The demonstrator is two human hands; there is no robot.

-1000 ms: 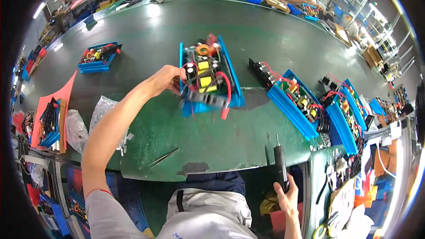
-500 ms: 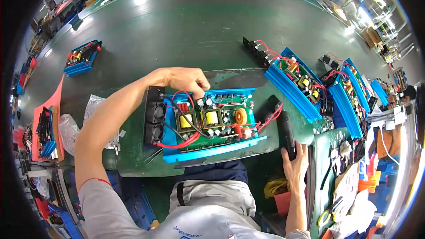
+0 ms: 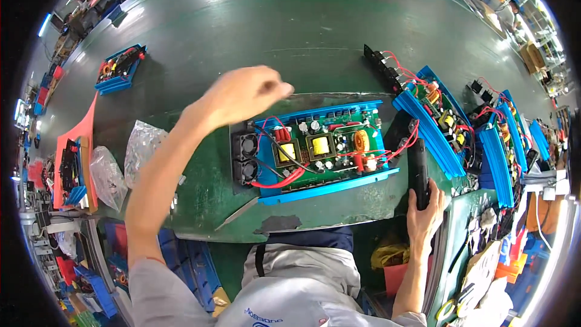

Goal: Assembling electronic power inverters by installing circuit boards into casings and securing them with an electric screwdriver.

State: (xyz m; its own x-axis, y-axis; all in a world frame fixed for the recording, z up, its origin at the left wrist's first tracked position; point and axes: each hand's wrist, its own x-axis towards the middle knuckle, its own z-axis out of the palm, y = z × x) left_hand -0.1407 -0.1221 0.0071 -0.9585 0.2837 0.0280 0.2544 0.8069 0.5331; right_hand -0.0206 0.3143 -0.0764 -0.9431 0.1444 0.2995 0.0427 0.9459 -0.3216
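Note:
A blue metal housing lies open on the green bench, holding a green circuit board with yellow transformers and a copper coil. Two black fans sit at its left end. Beyond that end, above the bench, hovers my left hand. Its fingers are curled together, and whatever they may hold is hidden. At the right end, my right hand grips the near end of a black end panel, seen nearly edge-on. Red wires run from the board toward this panel. What look like tweezers lie by the near left corner.
Several similar blue units stand at the right, one with a black panel wired to it. Another blue unit lies far left. Clear plastic bags and a pink sheet are at the left.
My left hand has lifted off the board's far edge, up and to the left. The housing sits farther from the bench's front edge. My right hand still grips the panel.

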